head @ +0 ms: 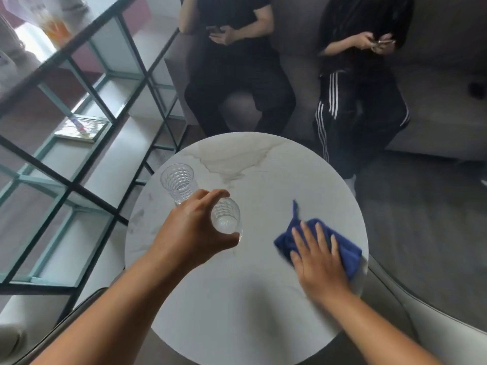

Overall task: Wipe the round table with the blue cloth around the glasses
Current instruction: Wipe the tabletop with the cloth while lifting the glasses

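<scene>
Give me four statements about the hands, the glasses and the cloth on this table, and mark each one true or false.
1. The right hand lies flat on the blue cloth. True.
2. The left hand grips the near glass. True.
3. The far glass lies tipped on its side. False: it stands upright on the round table.
4. The cloth sits between the two glasses. False: it is at the table's right edge, apart from both.
</scene>
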`<state>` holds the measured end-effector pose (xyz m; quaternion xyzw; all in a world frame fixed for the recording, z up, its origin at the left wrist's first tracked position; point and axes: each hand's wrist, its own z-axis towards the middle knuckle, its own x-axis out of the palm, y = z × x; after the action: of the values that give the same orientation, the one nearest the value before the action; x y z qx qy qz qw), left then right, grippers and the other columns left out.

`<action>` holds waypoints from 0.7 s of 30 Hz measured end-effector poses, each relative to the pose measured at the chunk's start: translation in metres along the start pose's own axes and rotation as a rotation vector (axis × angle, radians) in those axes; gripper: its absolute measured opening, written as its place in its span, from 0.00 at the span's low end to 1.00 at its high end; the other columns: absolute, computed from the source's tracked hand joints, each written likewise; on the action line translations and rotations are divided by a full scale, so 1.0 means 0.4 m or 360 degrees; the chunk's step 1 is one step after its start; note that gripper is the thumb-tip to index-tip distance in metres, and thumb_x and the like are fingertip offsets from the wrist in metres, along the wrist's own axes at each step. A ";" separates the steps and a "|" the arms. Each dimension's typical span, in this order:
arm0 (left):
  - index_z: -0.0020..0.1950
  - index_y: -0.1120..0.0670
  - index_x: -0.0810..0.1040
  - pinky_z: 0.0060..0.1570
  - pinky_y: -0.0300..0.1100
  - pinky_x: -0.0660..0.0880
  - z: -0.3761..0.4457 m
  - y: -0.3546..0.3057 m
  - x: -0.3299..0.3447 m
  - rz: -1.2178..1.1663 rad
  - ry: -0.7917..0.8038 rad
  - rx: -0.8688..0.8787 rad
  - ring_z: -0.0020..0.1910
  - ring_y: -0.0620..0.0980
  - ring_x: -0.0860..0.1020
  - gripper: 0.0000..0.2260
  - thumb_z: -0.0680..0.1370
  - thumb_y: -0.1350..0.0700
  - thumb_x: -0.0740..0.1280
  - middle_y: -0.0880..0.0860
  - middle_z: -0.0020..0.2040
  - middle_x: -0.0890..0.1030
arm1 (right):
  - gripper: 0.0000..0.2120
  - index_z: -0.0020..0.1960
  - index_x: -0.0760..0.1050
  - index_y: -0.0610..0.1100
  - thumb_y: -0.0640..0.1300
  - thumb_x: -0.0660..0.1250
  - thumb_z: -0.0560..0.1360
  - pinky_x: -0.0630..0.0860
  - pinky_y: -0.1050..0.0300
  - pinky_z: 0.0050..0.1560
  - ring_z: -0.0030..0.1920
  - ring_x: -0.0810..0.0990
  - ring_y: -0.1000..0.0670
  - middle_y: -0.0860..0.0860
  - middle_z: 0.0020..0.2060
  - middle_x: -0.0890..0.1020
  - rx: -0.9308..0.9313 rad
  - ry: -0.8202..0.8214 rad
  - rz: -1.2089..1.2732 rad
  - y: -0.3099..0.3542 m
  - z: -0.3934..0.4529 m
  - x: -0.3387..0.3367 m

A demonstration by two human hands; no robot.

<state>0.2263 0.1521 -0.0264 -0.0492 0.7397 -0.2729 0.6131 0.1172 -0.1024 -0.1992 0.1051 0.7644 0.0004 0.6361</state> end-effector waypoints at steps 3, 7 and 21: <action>0.66 0.39 0.72 0.52 0.45 0.76 -0.020 0.009 -0.003 0.0010 0.0008 0.0001 0.53 0.50 0.79 0.35 0.60 0.35 0.71 0.42 0.58 0.77 | 0.30 0.78 0.60 0.47 0.57 0.43 0.80 0.53 0.34 0.72 0.77 0.55 0.39 0.47 0.78 0.61 0.0229 -0.0048 0.0055 -0.007 0.177 -0.047; 0.67 0.38 0.71 0.53 0.44 0.76 -0.047 0.034 0.002 0.0046 -0.0028 0.0006 0.55 0.48 0.78 0.36 0.60 0.34 0.70 0.40 0.60 0.76 | 0.27 0.79 0.54 0.48 0.56 0.46 0.83 0.47 0.38 0.75 0.78 0.47 0.41 0.49 0.80 0.55 0.0340 -0.0109 0.0099 0.016 0.412 -0.101; 0.67 0.39 0.72 0.54 0.42 0.75 -0.073 0.054 -0.020 0.0000 -0.0092 -0.0043 0.54 0.45 0.78 0.35 0.60 0.37 0.73 0.40 0.58 0.77 | 0.30 0.80 0.51 0.46 0.53 0.51 0.81 0.44 0.42 0.76 0.79 0.45 0.40 0.47 0.80 0.52 -0.0666 0.0083 -0.0017 0.375 0.248 -0.027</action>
<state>0.2067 0.1835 -0.0264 -0.0653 0.7253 -0.2613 0.6335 0.2394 0.0293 -0.1875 -0.0335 0.7644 0.1584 0.6241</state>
